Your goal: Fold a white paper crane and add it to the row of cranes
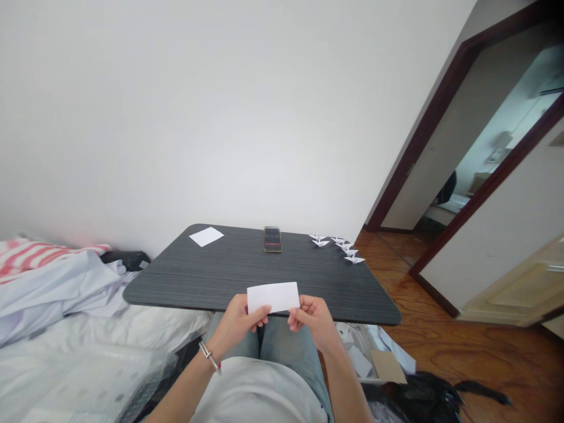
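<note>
A white sheet of paper [273, 296], a wide rectangle that looks folded, is held up at the near edge of the dark table. My left hand [247, 317] grips its lower left corner, thumb across the front. At the lower right corner, my right hand [309, 316] pinches the paper between thumb and fingers. Several folded paper cranes [351, 253] stand in a cluster on the table's right side. Flat at the far left lies a white paper square [206, 236].
The dark table [185, 276] stands against a white wall. A phone [272, 239] sits at its back middle. To the left is a bed with rumpled bedding [66, 294]. Below the right edge are a box of papers [374, 358] and a black bag [427, 396]; a doorway opens at right.
</note>
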{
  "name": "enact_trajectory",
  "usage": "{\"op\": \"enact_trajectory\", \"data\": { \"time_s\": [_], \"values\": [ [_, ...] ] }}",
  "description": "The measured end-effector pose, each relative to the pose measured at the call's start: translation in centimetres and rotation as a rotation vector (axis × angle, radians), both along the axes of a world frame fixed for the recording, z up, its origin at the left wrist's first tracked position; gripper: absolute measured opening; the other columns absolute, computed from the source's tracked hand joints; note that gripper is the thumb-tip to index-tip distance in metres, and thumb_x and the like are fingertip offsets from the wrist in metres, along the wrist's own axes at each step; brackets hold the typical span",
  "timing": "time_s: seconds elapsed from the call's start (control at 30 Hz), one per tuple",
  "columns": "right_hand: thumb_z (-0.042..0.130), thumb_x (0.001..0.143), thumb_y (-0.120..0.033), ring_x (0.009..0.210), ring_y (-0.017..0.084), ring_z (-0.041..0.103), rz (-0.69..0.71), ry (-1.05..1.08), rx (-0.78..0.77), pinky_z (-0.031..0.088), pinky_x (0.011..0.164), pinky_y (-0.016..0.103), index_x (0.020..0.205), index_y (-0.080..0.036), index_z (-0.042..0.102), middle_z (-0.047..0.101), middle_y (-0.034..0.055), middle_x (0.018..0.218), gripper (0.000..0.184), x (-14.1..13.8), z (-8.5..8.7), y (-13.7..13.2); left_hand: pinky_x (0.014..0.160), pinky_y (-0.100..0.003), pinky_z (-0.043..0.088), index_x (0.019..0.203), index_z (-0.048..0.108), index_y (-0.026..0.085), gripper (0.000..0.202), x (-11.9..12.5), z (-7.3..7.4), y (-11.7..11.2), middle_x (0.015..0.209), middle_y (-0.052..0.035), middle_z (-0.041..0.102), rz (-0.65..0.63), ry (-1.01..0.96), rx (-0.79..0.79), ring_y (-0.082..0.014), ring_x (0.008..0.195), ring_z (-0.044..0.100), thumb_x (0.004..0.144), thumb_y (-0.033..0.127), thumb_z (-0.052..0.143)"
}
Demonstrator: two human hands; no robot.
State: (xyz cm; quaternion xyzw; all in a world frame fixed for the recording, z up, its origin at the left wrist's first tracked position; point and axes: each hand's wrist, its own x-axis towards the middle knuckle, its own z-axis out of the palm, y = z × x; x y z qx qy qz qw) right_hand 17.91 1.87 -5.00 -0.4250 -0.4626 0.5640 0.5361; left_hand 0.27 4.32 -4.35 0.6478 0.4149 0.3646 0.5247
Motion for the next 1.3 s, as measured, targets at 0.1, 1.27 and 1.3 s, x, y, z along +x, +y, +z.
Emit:
{"op": "enact_trajectory", "data": {
  "time_s": [0.1,1.27,1.3],
  "values": [
    [0.068,0.062,-0.026,0.037,0.008,0.054,0.012,-0.003,-0.003,0.043,0.038,0.017,0.055,-0.012,0.055,0.063,0.0017,0.047,0.020,0.2,-0.1,0.0,0.037,-0.018,0.034,0.057,0.057,0.008,0.033,-0.1,-0.2,0.0,0.049,-0.0022,0.056,-0.002,-0.003,-0.009,-0.0065,0.039,0.043,0.071,0.037,0.056],
    [0.068,0.062,-0.032,0.038,0.009,0.052,0.014,0.031,0.038,0.040,0.038,0.018,0.059,-0.011,0.061,0.061,0.0020,0.047,0.022,-2.5,-1.3,0.3,0.037,-0.017,0.033,0.056,0.056,0.009,0.032,-0.1,-0.3,0.2,0.047,0.0004,0.053,-0.007,-0.030,-0.014,-0.0063,0.039,0.041,0.070,0.038,0.056],
    [0.067,0.062,-0.032,0.038,0.009,0.052,0.009,0.032,0.038,0.040,0.037,0.018,0.058,-0.011,0.061,0.061,0.0021,0.046,0.023,-2.7,-1.4,0.3,0.038,-0.017,0.033,0.057,0.056,0.009,0.031,-0.1,-0.3,0.2,0.048,0.0004,0.053,-0.017,-0.030,-0.015,-0.0066,0.040,0.042,0.070,0.037,0.056]
  ]
}}
